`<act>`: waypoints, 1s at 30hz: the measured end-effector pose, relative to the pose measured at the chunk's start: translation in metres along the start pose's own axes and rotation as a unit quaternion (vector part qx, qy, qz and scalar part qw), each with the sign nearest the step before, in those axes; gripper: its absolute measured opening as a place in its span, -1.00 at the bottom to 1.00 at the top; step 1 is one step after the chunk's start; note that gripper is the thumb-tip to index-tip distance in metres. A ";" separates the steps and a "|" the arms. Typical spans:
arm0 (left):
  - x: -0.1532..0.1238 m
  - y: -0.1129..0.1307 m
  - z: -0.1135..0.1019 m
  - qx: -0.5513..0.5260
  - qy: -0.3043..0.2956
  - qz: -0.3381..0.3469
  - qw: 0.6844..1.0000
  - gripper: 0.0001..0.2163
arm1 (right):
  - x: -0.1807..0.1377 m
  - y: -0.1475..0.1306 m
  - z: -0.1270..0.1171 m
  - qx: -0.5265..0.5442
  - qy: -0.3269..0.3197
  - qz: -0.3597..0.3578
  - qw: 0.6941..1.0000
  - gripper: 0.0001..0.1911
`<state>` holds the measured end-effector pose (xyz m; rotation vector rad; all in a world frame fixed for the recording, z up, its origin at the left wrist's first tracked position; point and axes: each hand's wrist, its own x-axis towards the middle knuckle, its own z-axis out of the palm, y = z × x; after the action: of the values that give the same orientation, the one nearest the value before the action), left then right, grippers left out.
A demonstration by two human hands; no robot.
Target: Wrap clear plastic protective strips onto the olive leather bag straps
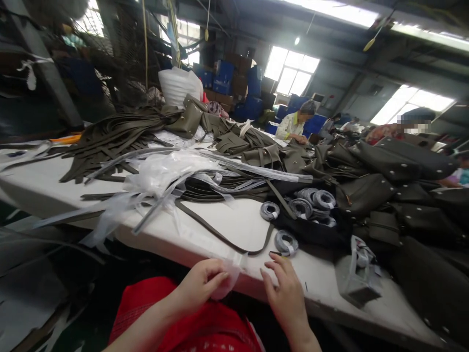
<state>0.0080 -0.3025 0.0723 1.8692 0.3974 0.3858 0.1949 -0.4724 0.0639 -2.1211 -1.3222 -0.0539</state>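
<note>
Left hand (200, 286), lower centre of the frame: a thin, translucent piece of plastic film (230, 277) is pinched between thumb and fingers at the near edge of the white-covered table (234, 215). Right hand (287, 291), lower centre-right: fingers loosely spread, held just below a grey, ring-shaped, white-banded coil (279, 244). Similar grey coils (310, 196) are grouped right of centre. Crumpled translucent plastic sleeves (161, 171) are laid left of centre; dark olive bags (366, 195) are heaped at right.
</note>
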 end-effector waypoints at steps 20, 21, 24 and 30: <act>-0.008 -0.003 0.003 0.004 -0.039 0.054 0.998 -0.72 | 0.012 0.009 -0.003 0.136 -0.098 0.060 0.984 -0.63; -0.009 -0.001 0.003 0.005 -0.045 0.061 0.997 -0.72 | 0.015 -0.007 -0.002 0.196 -0.144 0.057 0.968 -0.65; -0.013 0.002 0.003 0.020 -0.060 0.073 0.995 -0.72 | 0.022 -0.043 0.003 0.291 -0.220 0.049 0.930 -0.75; -0.022 0.003 -0.003 0.020 -0.054 0.073 0.996 -0.77 | 0.029 -0.059 0.012 0.256 -0.189 0.037 0.947 -0.79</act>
<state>-0.0127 -0.3110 0.0740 1.9550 0.1980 0.3743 0.1576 -0.4258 0.0932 -1.7738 -1.2842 0.6866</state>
